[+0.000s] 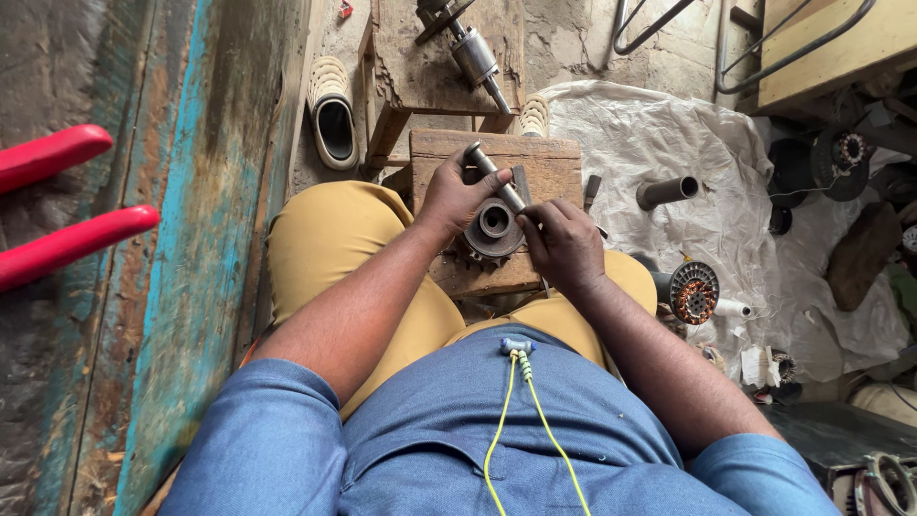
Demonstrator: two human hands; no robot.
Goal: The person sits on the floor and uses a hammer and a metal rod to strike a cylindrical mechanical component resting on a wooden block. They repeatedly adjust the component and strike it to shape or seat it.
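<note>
The wooden block [549, 162] rests between the person's knees and serves as the work surface. A round metal part [494, 227] with a central hole sits on the block. A metal rod [492, 175] lies tilted above the round part, its lower end near the part's rim. The left hand [458, 196] is closed around the rod's upper half. The right hand [564, 241] pinches the rod's lower end with fingers drawn together, just beside the round part. Beyond the block stands a wooden stool [420, 72] carrying a motor shaft [475, 57]. To the right of the block lies a white sheet [669, 143] with a short pipe [667, 191] and a wound coil [693, 291]
</note>
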